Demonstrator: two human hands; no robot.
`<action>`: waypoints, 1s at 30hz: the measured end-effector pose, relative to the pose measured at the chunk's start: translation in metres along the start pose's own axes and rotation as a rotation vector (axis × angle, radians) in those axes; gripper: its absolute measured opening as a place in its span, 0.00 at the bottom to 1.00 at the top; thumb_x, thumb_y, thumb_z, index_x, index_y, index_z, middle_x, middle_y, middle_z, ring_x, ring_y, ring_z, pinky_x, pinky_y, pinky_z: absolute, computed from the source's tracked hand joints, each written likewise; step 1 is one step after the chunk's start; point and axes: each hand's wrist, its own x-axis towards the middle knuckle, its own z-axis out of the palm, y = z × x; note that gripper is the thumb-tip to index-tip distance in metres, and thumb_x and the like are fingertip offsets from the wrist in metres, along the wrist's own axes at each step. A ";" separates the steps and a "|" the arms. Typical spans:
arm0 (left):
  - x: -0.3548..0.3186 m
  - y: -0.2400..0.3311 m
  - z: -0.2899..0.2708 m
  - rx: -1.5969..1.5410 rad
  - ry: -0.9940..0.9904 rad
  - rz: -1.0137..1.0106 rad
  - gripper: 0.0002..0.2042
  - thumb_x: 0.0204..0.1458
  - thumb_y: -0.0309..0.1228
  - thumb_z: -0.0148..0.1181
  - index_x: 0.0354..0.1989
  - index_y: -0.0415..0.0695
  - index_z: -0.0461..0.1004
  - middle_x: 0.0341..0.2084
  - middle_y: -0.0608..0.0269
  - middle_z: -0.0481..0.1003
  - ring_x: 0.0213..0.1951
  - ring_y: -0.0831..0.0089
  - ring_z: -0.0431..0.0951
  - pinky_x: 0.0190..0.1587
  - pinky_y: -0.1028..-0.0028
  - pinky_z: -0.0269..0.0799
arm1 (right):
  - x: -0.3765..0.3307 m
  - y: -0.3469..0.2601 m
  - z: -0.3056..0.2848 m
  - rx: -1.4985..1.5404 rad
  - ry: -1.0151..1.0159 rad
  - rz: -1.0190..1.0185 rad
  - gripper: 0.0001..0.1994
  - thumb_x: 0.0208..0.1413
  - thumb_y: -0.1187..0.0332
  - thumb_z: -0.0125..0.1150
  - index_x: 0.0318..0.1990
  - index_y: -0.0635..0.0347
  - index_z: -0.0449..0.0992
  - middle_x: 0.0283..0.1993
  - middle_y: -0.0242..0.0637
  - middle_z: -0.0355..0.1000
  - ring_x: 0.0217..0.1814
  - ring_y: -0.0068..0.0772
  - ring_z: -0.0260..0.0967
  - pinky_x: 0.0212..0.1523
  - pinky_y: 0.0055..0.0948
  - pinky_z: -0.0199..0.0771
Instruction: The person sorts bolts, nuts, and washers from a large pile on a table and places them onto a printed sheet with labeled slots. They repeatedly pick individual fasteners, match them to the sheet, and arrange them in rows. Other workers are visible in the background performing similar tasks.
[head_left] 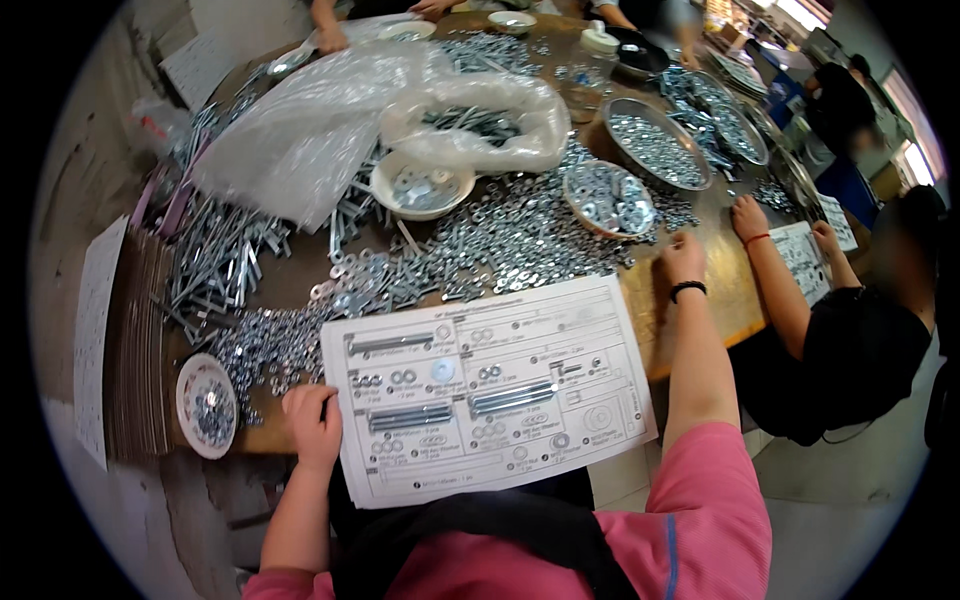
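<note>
Printed sheet point(520, 440): left hand point(312, 424) gripping left edge; right hand point(684, 259) off upper-right corner (can't tell if holding).

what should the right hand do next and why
Perhaps dip the right hand into the washer bowl just beyond it: the card carries bolts, yet a large round outline at its lower right looks bare, and the left hand is at the card's left edge. Whether the right hand already holds something is hidden.

Glossy metal, matt paper
Bolts point(228, 255) and nuts point(525, 235) were smooth, shiny metal; the parts sheet point(590, 380) was flat paper, the bag point(310, 130) crinkled, glossy plastic, the surface point(738, 300) lightly glossy wood.
</note>
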 end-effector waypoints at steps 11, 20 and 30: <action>-0.005 -0.005 -0.002 -0.004 0.035 -0.007 0.04 0.40 0.22 0.58 0.27 0.44 0.73 0.24 0.63 0.72 0.30 0.64 0.71 0.39 0.67 0.60 | -0.111 -0.188 -0.034 0.510 -0.483 -0.858 0.10 0.42 0.78 0.55 0.35 0.62 0.74 0.34 0.39 0.69 0.33 0.37 0.68 0.34 0.31 0.70; -0.008 -0.005 -0.002 -0.024 0.085 -0.018 0.05 0.40 0.22 0.58 0.27 0.44 0.74 0.25 0.63 0.72 0.32 0.64 0.71 0.41 0.67 0.60 | -0.193 -0.244 0.007 -0.054 -0.616 -1.178 0.09 0.47 0.71 0.50 0.36 0.57 0.74 0.32 0.39 0.68 0.36 0.40 0.70 0.36 0.38 0.72; -0.007 -0.003 -0.004 -0.046 0.105 -0.015 0.05 0.40 0.21 0.57 0.27 0.44 0.74 0.24 0.63 0.72 0.30 0.64 0.71 0.40 0.67 0.60 | -0.191 -0.231 -0.007 0.344 -0.697 -0.897 0.08 0.47 0.69 0.59 0.35 0.60 0.73 0.35 0.41 0.69 0.36 0.45 0.68 0.37 0.37 0.70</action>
